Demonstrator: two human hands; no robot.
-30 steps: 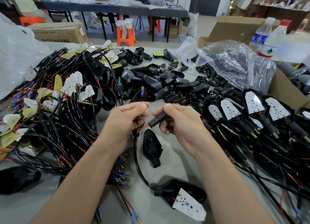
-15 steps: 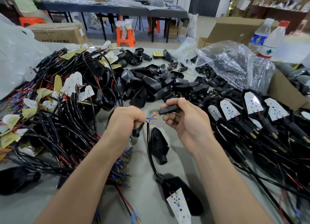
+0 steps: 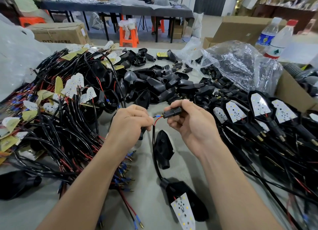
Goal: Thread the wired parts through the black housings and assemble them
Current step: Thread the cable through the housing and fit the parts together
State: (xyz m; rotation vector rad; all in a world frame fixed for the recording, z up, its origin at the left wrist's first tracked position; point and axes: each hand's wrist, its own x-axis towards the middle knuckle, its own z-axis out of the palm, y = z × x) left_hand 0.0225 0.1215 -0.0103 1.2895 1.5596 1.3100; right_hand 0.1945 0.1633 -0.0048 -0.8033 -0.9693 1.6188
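Wired boards (image 3: 56, 109) heaped left, housings (image 3: 160, 85) behind (assembled units (image 3: 258, 112) right).

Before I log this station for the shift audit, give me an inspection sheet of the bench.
Surface: grey table, mostly covered.
Job's things: small black housing in right hand; red and blue wire tips at its mouth; left hand grips the cable.
Clutter: loose housing pile; plastic bag; two bottles.
Grippers: both hands closed on parts.
Cables: tangled wired boards left; assembled units right.
Surroundings: cardboard boxes, orange stool, far tables.
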